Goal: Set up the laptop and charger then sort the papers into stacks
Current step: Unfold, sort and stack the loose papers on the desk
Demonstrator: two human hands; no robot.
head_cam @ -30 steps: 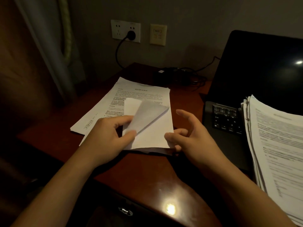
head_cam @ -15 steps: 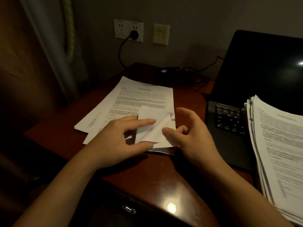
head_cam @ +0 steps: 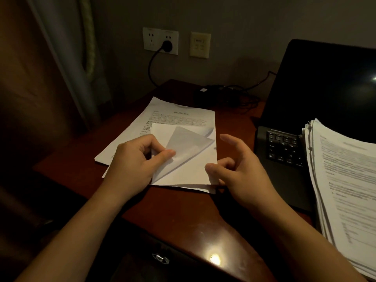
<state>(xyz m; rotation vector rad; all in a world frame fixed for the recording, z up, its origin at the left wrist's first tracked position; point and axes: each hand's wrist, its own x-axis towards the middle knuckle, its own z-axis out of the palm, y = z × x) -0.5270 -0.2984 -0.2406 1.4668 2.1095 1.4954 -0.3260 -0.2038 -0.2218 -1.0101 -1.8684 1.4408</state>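
A folded white sheet (head_cam: 189,165) lies on a small stack of printed papers (head_cam: 173,117) on the dark red desk (head_cam: 183,216). My left hand (head_cam: 136,161) pinches a turned-up corner flap of that sheet between thumb and fingers. My right hand (head_cam: 242,171) hovers at the sheet's right edge, index finger stretched out, other fingers loosely curled, thumb near the edge. An open black laptop (head_cam: 317,102) stands at the right. Its charger brick (head_cam: 205,94) and cable lie behind the papers, with the plug (head_cam: 167,45) in the wall socket.
A thick stack of printed papers (head_cam: 345,180) rests over the laptop's right side, covering part of the keyboard (head_cam: 284,147). A curtain (head_cam: 67,64) hangs at the left. A drawer handle (head_cam: 160,258) shows below the desk's front edge.
My left hand has lifted and folded the sheet's corner flap up again after pressing it flatter half a second ago. My right hand stays at the sheet's right edge.
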